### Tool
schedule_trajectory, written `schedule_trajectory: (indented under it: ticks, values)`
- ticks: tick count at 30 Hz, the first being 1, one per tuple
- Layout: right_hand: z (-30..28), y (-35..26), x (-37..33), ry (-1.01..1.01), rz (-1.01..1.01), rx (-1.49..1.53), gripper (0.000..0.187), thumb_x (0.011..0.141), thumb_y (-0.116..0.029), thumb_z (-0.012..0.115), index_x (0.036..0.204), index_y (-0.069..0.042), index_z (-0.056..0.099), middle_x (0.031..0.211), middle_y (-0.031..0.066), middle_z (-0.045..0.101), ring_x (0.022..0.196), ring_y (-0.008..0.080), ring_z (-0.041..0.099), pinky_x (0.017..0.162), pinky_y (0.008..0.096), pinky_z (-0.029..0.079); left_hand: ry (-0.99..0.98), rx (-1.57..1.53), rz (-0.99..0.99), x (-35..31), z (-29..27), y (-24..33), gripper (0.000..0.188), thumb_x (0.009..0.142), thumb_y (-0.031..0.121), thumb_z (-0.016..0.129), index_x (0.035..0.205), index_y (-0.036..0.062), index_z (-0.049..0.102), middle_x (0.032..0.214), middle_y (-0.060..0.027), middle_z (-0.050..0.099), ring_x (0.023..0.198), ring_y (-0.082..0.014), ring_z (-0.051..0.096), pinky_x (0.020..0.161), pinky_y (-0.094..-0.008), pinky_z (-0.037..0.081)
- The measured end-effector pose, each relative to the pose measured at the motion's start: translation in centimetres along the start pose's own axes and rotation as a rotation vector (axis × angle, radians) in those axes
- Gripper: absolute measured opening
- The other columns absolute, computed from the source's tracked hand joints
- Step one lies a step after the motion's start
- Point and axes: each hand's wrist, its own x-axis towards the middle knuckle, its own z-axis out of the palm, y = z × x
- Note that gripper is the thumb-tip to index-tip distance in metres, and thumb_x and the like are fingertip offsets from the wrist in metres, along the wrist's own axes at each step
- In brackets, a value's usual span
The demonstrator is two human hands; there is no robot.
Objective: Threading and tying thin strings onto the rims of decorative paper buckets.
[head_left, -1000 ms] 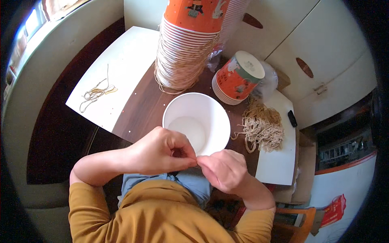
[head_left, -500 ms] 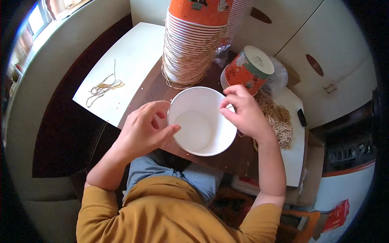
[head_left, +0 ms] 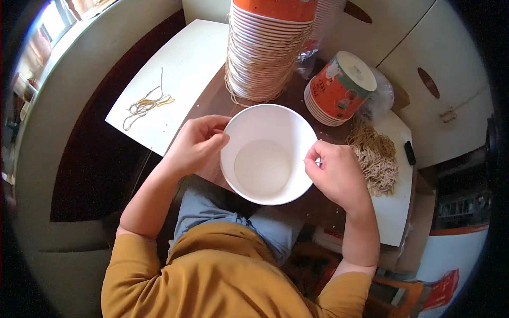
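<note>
A white-lined paper bucket [head_left: 265,169] stands in front of me, its open mouth turned up toward me. My left hand [head_left: 199,143] is at its left rim, thumb and forefinger drawn together; what lies between them is hidden. At the right rim my right hand [head_left: 336,172] is closed in a pinch. A tiny pale bit shows at its fingertips, too small to name. Beyond the bucket rises a tall stack of nested paper buckets [head_left: 268,58], with thin beige cords looped round its rims.
Upside-down orange and green buckets [head_left: 339,87] stand at the back right, beside clear plastic [head_left: 384,93]. A heap of beige cords [head_left: 377,164] lies at the right, near a small black object [head_left: 409,152]. Loose cords [head_left: 146,106] lie on the white left tabletop [head_left: 185,58].
My right hand has come down along the right rim, toward me. The left hand's thumb and fingers have drawn closer together at the left rim. The whole view has shifted slightly.
</note>
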Motion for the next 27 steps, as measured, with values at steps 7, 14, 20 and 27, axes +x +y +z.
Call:
schedule_trajectory:
  ticks: [7, 14, 20, 27]
  values:
    - [0.5, 0.0, -0.8, 0.098, -0.063, 0.036, 0.008, 0.076, -0.009, 0.061, 0.078, 0.000, 0.060, 0.071, 0.0099, 0.056, 0.058, 0.0183, 0.052, 0.055, 0.0302, 0.042, -0.008, 0.181, 0.015, 1.4, -0.6, -0.6, 0.029, 0.080, 0.003, 0.052, 0.104, -0.0092, 0.063, 0.077, -0.0047, 0.063, 0.068, -0.0070, 0.054, 0.064, -0.0233, 0.047]
    - [1.5, 1.8, 1.0, 0.065, -0.140, 0.209, 0.008, 0.077, -0.006, 0.061, 0.077, 0.002, 0.058, 0.076, 0.0105, 0.053, 0.064, 0.0210, 0.054, 0.058, 0.0328, 0.043, -0.012, 0.582, 0.096, 2.0, 1.3, 2.1, 0.022, 0.078, 0.008, 0.056, 0.094, -0.0026, 0.067, 0.073, -0.0139, 0.065, 0.063, -0.0223, 0.061, 0.062, -0.0315, 0.050]
    - [2.0, -0.7, 0.2, 0.119, -0.185, 0.140, 0.005, 0.077, -0.003, 0.060, 0.078, 0.001, 0.057, 0.078, 0.0124, 0.054, 0.065, 0.0252, 0.055, 0.058, 0.0348, 0.045, 0.017, 0.983, 0.361, 3.6, 2.4, 1.9, 0.017, 0.081, 0.017, 0.061, 0.086, 0.0023, 0.068, 0.080, -0.0163, 0.064, 0.069, -0.0333, 0.062, 0.067, -0.0406, 0.051]
    - [2.2, -0.4, 0.1, 0.149, -0.193, 0.141, 0.005, 0.078, -0.002, 0.059, 0.080, 0.001, 0.056, 0.081, 0.0135, 0.053, 0.068, 0.0270, 0.057, 0.060, 0.0370, 0.045, -0.011, 0.994, 0.510, 4.6, 2.6, 1.4, 0.015, 0.078, 0.015, 0.061, 0.082, 0.0003, 0.065, 0.076, -0.0164, 0.062, 0.073, -0.0334, 0.061, 0.067, -0.0417, 0.050]
